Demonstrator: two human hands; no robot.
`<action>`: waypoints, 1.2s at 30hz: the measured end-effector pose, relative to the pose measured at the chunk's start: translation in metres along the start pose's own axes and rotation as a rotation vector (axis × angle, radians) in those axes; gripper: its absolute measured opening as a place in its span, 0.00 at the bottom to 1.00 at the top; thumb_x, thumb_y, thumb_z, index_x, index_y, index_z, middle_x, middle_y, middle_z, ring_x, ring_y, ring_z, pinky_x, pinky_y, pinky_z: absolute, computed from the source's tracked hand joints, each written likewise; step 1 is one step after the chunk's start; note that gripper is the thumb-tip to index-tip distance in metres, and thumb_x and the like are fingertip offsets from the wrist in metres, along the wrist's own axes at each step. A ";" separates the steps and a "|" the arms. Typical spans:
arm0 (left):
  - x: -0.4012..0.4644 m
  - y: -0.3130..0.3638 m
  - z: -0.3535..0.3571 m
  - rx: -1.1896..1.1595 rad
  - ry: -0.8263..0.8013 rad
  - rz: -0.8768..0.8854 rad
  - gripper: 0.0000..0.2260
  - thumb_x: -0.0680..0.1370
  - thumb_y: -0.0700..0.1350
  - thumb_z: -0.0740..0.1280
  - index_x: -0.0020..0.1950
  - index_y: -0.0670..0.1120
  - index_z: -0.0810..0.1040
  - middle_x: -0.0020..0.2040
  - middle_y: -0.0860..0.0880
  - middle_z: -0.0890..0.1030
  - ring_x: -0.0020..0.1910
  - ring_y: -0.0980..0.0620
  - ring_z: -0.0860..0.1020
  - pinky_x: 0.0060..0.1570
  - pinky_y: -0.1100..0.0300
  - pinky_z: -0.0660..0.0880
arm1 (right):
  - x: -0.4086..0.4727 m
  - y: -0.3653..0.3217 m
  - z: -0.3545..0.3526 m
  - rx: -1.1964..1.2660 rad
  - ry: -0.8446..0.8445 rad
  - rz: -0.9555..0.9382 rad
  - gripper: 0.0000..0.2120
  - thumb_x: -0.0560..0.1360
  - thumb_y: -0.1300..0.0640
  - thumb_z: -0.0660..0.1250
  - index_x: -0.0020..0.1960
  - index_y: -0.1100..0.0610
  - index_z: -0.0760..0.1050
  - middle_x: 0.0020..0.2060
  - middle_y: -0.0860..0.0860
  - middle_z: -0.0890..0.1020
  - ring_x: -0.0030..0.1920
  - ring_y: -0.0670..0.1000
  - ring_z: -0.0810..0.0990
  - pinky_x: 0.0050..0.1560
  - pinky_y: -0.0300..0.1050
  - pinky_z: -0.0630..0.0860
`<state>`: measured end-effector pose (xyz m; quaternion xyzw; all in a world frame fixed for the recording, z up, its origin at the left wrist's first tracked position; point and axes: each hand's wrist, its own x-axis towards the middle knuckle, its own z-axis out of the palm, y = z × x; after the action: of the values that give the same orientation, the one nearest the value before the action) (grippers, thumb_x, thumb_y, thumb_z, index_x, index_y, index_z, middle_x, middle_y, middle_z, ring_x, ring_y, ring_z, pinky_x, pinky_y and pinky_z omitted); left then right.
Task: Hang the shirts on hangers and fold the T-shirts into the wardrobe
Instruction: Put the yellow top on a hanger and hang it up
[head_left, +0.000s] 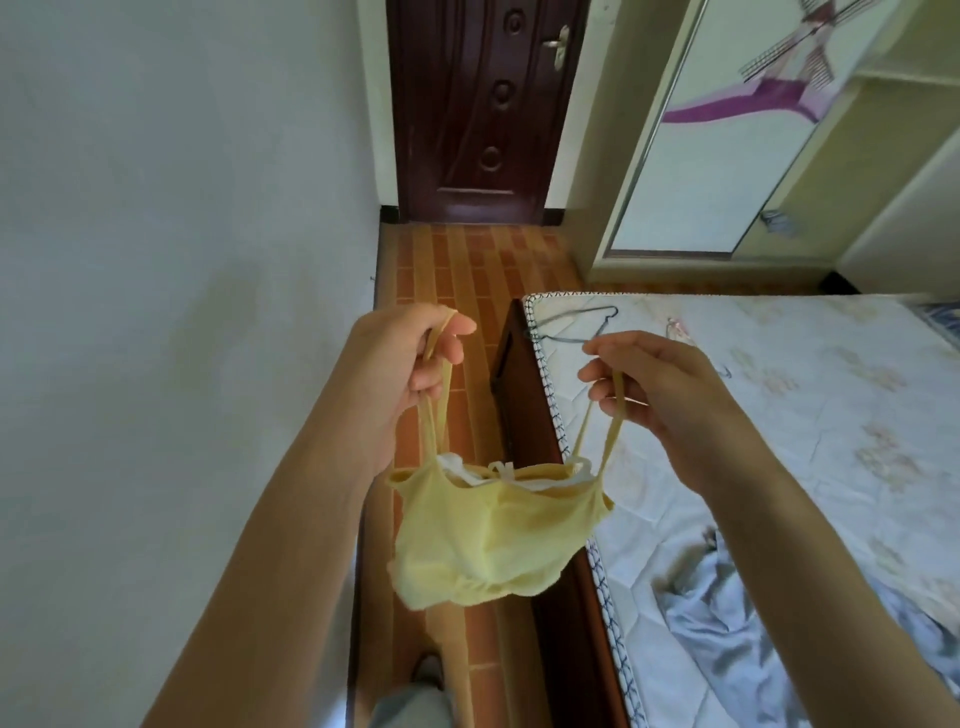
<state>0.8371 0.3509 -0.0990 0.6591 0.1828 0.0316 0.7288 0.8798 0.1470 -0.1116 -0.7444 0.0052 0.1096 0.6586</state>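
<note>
Head view: left hand (410, 364) and right hand (649, 384) each pinch one strap of yellow camisole (493, 540), hanging over floor (467, 270). Risk: thin strap slips from pinch, garment drops beside bed (779, 415).

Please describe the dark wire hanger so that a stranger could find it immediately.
Start at the bed on the right and go to its far left corner, nearest the door. The hanger lies flat there on the mattress, just beyond the right hand. It is thin dark wire, unlike the paler hanger beside it.
</note>
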 end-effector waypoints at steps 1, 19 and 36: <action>0.017 0.008 0.002 0.017 -0.008 -0.010 0.11 0.81 0.41 0.61 0.52 0.36 0.80 0.29 0.50 0.75 0.23 0.57 0.64 0.34 0.61 0.68 | 0.015 -0.005 0.004 0.010 0.008 -0.002 0.09 0.80 0.61 0.63 0.47 0.56 0.81 0.36 0.50 0.84 0.34 0.45 0.80 0.38 0.37 0.77; 0.329 0.078 0.044 0.087 0.100 -0.046 0.11 0.81 0.42 0.62 0.54 0.38 0.80 0.33 0.49 0.76 0.25 0.57 0.67 0.34 0.61 0.69 | 0.339 -0.056 0.018 0.086 -0.089 -0.014 0.09 0.80 0.62 0.63 0.47 0.56 0.81 0.36 0.50 0.84 0.34 0.45 0.80 0.36 0.35 0.77; 0.602 0.139 0.079 0.087 0.111 -0.021 0.10 0.81 0.42 0.60 0.47 0.43 0.80 0.32 0.51 0.81 0.31 0.56 0.78 0.38 0.61 0.75 | 0.631 -0.109 -0.010 0.009 -0.082 0.039 0.08 0.81 0.60 0.63 0.50 0.56 0.81 0.40 0.51 0.86 0.36 0.45 0.81 0.42 0.40 0.77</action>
<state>1.4487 0.4663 -0.0945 0.6854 0.2310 0.0523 0.6885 1.5137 0.2377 -0.1112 -0.7360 -0.0068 0.1527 0.6595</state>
